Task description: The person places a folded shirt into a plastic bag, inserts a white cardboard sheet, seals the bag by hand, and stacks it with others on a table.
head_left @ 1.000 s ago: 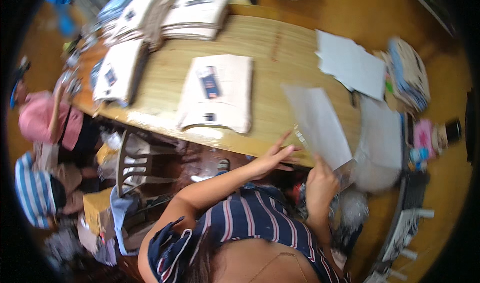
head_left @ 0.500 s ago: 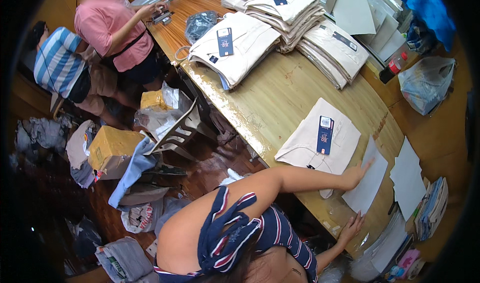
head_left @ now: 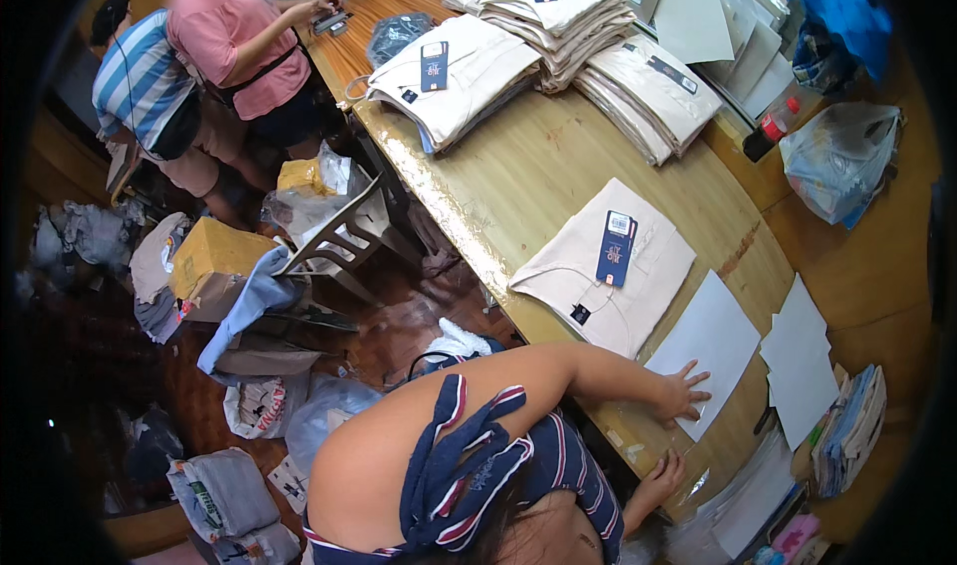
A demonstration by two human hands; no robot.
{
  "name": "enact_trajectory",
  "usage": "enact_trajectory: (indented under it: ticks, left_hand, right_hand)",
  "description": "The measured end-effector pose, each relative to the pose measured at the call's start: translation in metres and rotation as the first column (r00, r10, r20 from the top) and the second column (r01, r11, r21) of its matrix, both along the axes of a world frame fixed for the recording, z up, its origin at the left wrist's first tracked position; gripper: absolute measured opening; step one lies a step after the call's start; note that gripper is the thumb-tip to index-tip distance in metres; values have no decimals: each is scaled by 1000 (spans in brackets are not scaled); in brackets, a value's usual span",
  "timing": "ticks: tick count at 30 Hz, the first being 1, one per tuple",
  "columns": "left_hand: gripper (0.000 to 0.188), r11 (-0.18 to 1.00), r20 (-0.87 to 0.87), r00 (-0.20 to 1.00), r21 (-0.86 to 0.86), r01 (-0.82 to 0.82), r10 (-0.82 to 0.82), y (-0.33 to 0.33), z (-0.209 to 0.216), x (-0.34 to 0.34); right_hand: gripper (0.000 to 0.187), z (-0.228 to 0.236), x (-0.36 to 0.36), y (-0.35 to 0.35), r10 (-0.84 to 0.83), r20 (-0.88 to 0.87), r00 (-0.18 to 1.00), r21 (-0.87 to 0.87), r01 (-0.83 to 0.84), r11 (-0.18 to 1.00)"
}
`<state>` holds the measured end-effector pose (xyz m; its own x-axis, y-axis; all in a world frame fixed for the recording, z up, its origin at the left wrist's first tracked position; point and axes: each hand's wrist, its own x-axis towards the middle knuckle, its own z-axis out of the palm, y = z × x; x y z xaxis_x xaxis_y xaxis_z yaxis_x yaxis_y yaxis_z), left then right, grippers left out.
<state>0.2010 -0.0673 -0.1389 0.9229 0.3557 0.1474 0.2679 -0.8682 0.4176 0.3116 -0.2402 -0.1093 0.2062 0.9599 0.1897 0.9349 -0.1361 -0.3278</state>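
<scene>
My left hand (head_left: 684, 394) lies flat with fingers spread on the near corner of a white sheet (head_left: 710, 344) on the wooden table (head_left: 518, 171). Just left of the sheet lies a folded beige shirt (head_left: 568, 266) with a dark blue tag (head_left: 616, 249) on it. My right hand (head_left: 660, 479) is lower, at the table's near edge beside clear plastic bags (head_left: 743, 500); its fingers look loose and I see nothing in it. My striped top fills the lower middle.
More white sheets (head_left: 800, 364) lie right of my hands. Stacks of folded beige shirts (head_left: 461, 68) (head_left: 648, 84) sit at the far end, by a red-capped bottle (head_left: 770, 131) and a plastic bag (head_left: 839, 161). Two people (head_left: 234, 41) work at the upper left. A chair (head_left: 349, 236), a box (head_left: 212, 256) and clothing bundles are on the floor.
My view has swung away from the table's right end. My left hand slid along the white sheet to its near corner, and my right hand rose to the table's edge.
</scene>
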Motion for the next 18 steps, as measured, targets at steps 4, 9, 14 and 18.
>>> enact_trajectory:
  ticks: [4, 9, 14, 18]
  left_hand:
    - [79, 1000, -79, 997, -5, -7, 7, 6, 6, -3]
    - [65, 997, -8, 998, -45, 66, -67, 5, 18, -12]
    - [43, 1000, 97, 995, -22, 21, -19, 2, -1, -9]
    - [41, 1000, 96, 995, 20, -20, 18, -1, -1, -10]
  right_hand:
    - [25, 28, -5, 16, -133, -163, 977, -89, 120, 989]
    - [13, 17, 27, 26, 80, 51, 995, 71, -83, 994]
    - [8, 13, 33, 26, 162, 6, 987, 104, -162, 981]
    - [7, 8, 32, 18, 178, 40, 983, 200, -182, 963]
